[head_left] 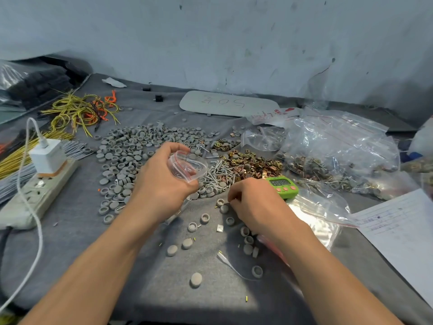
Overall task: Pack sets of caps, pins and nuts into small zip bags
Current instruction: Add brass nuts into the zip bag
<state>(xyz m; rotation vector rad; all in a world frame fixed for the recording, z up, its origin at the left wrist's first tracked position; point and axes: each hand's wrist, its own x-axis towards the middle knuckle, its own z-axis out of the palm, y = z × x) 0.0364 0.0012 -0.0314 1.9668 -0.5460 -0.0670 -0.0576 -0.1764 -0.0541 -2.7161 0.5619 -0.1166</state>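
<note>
Loose caps (196, 279) on open cloth (89, 242), left hand (161, 181) pinching open zip bag (187, 165), right hand (255, 204) curled, grasp unclear

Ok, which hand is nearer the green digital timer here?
Right. The right hand is low over the cloth, directly beside the green digital timer, at its left edge. The left hand holds a clear small zip bag well off to the timer's left.

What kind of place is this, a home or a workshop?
Likely a small hand-packing workbench: loose heaps of grey caps, pins and brassy nuts, a small zip bag held open in the left hand, and filled bags piled to the right.
</note>
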